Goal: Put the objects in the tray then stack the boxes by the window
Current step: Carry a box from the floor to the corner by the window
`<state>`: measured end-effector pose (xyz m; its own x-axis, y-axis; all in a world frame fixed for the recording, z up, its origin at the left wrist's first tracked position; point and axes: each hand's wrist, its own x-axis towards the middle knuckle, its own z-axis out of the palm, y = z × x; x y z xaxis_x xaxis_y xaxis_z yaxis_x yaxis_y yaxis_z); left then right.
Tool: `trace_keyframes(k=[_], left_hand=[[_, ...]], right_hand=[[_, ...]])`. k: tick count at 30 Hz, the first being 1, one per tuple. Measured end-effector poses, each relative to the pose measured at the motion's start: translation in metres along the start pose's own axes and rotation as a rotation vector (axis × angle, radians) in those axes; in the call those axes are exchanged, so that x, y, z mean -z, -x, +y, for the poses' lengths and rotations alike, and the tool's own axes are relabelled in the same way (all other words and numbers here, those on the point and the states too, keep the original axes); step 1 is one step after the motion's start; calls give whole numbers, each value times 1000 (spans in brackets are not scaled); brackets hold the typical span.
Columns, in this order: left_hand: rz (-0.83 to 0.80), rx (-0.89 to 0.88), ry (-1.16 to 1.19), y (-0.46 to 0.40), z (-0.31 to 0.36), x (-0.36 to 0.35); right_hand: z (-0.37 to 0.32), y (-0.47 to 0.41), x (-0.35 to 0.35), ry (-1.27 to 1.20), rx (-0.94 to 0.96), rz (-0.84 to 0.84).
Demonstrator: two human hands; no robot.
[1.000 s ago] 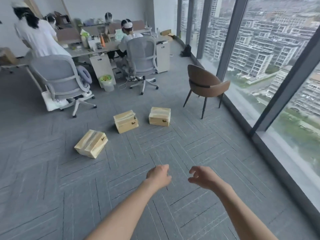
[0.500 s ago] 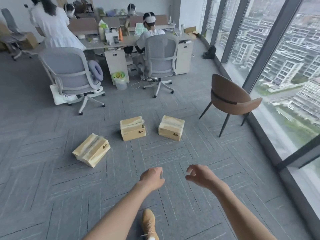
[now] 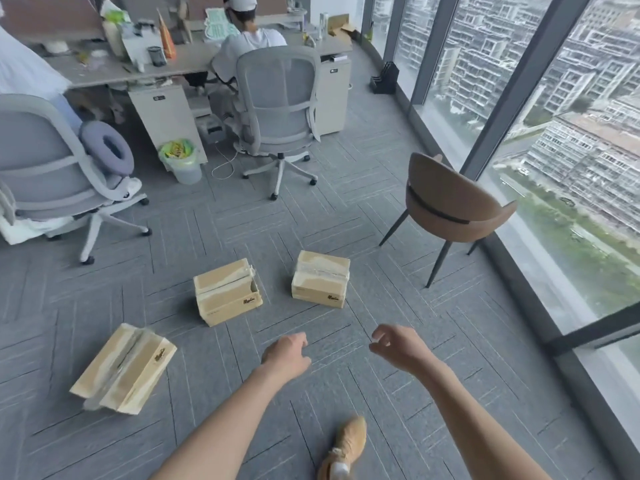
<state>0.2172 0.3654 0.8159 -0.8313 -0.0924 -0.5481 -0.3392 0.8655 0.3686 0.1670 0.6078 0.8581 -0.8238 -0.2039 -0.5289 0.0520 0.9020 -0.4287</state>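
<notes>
From the head camera, three tan cardboard boxes lie on the grey carpet floor (image 3: 398,202), none touching another. The left box (image 3: 124,374) sits tilted toward the floor's near-left area, a taped seam running along its top and a small dark logo on its side, too small to read. The middle box (image 3: 225,292) and the right box (image 3: 320,278) sit side by side with a gap of bare carpet between them, each carrying the same dark printed mark low on its front face, also unreadable. The left hand (image 3: 285,353) hangs over bare carpet just short of the two farther boxes, its fingers curled loosely inward and holding nothing. The right hand (image 3: 394,344) is beside it, apart from it, fingers bent in a loose half-curl with the thumb near the forefinger, also empty. A tan shoe (image 3: 346,445) stands on the carpet below the arms. A brown chair (image 3: 446,206) stands beside the window (image 3: 554,140) along the floor's right edge, with open carpet between it and the right box. Two grey office chairs (image 3: 280,102) stand farther back, near a cluttered tabletop (image 3: 114,69).
</notes>
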Motion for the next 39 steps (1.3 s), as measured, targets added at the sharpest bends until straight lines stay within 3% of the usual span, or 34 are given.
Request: trace_keyframes(k=[9, 18, 26, 33, 35, 37, 39], left_hand=[[-42, 83, 27, -215, 19, 78], [-125, 163, 77, -408, 31, 123], [-210, 192, 87, -568, -29, 66], [-298, 247, 38, -705, -120, -66], [-263, 254, 51, -715, -130, -72], [-239, 326, 132, -768, -175, -166], [-245, 354, 167, -773, -181, -169]], right_hand=[[-24, -238, 68, -33, 3, -45], [-27, -427, 104, -92, -122, -86], [11, -549, 11, -191, -312, -171], [87, -662, -133, -368, -473, -114], [94, -669, -144, -404, -504, -68], [147, -715, -235, -427, -561, -100], [153, -721, -243, -464, -567, -107]])
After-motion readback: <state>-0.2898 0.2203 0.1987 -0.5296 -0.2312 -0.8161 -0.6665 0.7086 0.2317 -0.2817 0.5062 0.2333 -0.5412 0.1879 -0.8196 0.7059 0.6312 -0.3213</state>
